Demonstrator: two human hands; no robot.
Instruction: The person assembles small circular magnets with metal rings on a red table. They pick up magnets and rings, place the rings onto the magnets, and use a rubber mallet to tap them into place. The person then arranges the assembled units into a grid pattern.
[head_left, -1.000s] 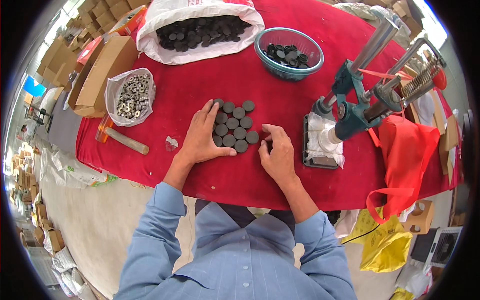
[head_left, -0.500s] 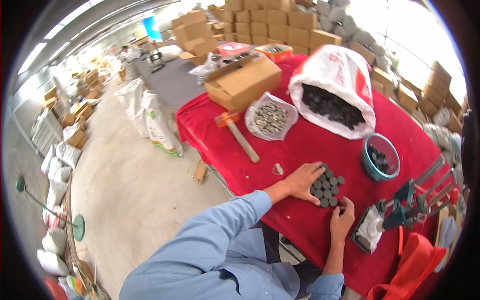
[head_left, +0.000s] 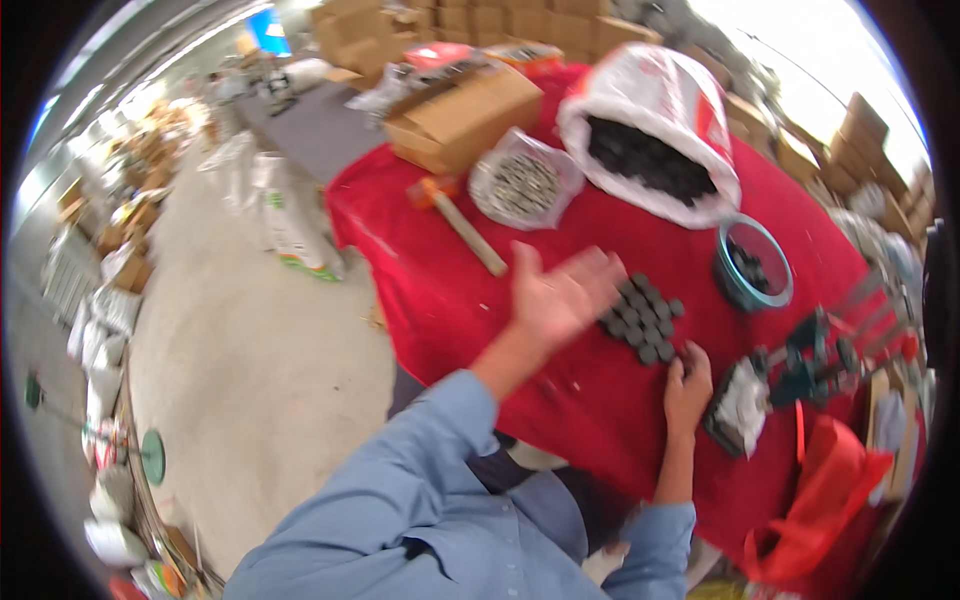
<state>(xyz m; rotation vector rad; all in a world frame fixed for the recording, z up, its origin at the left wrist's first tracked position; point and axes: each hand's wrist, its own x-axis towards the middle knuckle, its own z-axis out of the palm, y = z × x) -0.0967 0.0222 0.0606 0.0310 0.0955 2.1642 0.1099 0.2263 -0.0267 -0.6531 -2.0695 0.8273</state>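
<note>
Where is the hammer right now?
In the head view the hammer lies on the red table, left of the clear bag of metal parts and beyond the raised left hand.

A cluttered warehouse floor seen from where I sit at a table draped in red cloth (head_left: 430, 290).

To my left a pale concrete floor (head_left: 240, 350) spreads out, with white sacks (head_left: 290, 215) standing just beside the table. Stacks of brown cardboard boxes (head_left: 480, 25) line the far side, and more cartons (head_left: 850, 135) sit to my right. Bright daylight (head_left: 820, 45) washes in from the upper right, and loose goods crowd the floor's left edge (head_left: 105, 300).
</note>
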